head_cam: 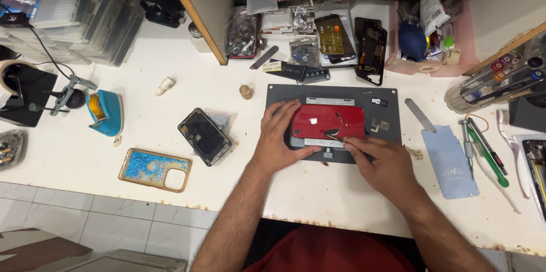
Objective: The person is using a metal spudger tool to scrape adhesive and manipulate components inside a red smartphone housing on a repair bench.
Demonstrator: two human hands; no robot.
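A red phone (318, 122) lies back side up in a metal clamp on a dark grey work mat (284, 93); its red back is cracked near the right end. My left hand (278, 138) rests on the phone's left end, fingers spread over its edge. My right hand (380, 161) pinches a thin dark tool (333, 133) whose tip sits at the broken spot on the phone's lower right edge.
A black phone screen (205, 136) and a blue glitter case (154, 169) lie to the left. A light blue pad (450, 161), a metal spudger (420, 115), screwdrivers (483, 149) lie to the right. A pink bin (449, 27), phone parts and a wooden divider (190, 13) line the back.
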